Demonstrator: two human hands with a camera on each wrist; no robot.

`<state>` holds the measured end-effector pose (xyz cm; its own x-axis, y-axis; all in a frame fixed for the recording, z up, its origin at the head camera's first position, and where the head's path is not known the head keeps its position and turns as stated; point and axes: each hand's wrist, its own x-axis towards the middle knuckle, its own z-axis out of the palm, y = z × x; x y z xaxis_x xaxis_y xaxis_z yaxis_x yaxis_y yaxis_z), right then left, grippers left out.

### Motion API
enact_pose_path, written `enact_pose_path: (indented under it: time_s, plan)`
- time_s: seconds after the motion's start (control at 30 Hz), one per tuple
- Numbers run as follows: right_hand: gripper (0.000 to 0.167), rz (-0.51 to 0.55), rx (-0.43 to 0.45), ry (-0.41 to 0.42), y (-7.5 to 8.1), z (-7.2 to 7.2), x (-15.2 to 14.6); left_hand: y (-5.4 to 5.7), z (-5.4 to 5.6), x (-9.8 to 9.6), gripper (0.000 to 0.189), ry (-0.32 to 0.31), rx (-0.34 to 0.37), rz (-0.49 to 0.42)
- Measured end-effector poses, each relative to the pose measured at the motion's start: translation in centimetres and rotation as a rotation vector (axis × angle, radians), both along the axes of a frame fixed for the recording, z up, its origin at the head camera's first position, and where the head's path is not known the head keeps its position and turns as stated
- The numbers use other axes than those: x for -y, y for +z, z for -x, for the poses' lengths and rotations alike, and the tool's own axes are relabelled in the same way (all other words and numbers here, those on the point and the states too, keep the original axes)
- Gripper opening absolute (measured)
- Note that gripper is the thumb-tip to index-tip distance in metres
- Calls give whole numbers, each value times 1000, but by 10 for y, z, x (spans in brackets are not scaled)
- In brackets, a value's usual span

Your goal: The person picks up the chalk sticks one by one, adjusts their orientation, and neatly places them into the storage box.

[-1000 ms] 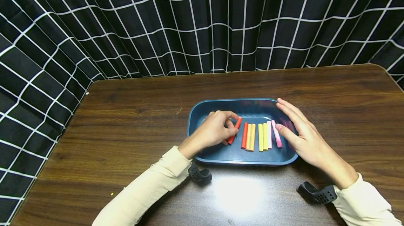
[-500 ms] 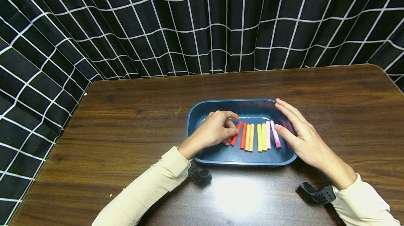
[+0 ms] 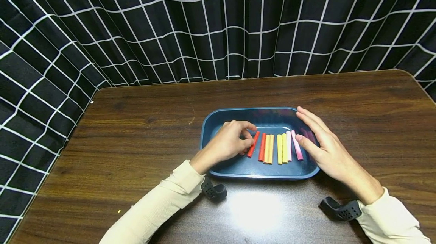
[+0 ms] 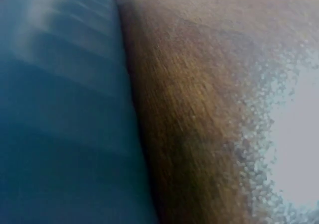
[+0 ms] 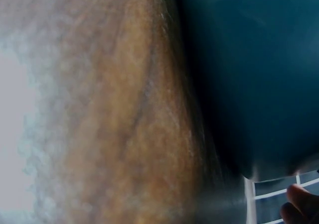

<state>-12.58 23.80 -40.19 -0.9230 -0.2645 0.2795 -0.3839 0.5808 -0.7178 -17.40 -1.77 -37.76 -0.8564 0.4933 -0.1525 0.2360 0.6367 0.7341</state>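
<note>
Inside a blue tray (image 3: 235, 176) lies a row of slim chalk-like sticks. My left hand (image 3: 226, 141) reaches over the tray's left part, index finger and thumb apart, thumb tip right at the tilted red stick (image 3: 253, 145). To its right are another red stick (image 3: 262, 147), two orange sticks (image 3: 268, 149), two yellow sticks (image 3: 282, 148) and two pink sticks (image 3: 297, 147), the last one slanted. My right hand (image 3: 327, 153) lies over the tray's right end, fingers extended along the rim, thumb close to that slanted pink stick. Its fingertips (image 5: 299, 204) peek into the right wrist view.
The tray stands on a brown wood-grain table (image 3: 143, 134), with a bright glare patch in front of it. A black curtain with white grid lines (image 3: 190, 24) hangs behind and to the left. Dark straps (image 3: 214, 190) sit on both wrists. The left wrist view shows the tray's outer wall (image 4: 75, 114).
The leftmost red stick has shifted slightly and now lies fully visible beside my left thumb, which has drawn back a little. My right hand has stayed in place.
</note>
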Motion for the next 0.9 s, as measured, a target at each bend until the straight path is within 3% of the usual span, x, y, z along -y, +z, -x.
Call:
enact_pose_path:
  time_s: [0.27, 0.47, 0.67, 0.9]
  plan:
    - [60, -6, -4, 1, 0, 2, 2, 3, -2, 6, 32, 4, -52, -29]
    - [60, -5, -10, 5, 3, 4, 4, 12, -4, 11, 33, -35, -89, -22]
    - [63, -12, 21, 6, 6, 6, 7, 24, -2, 24, 32, -26, -163, -8]
    - [62, 2, 31, 13, 13, 6, 1, 39, 4, 47, 27, 6, -292, -65]
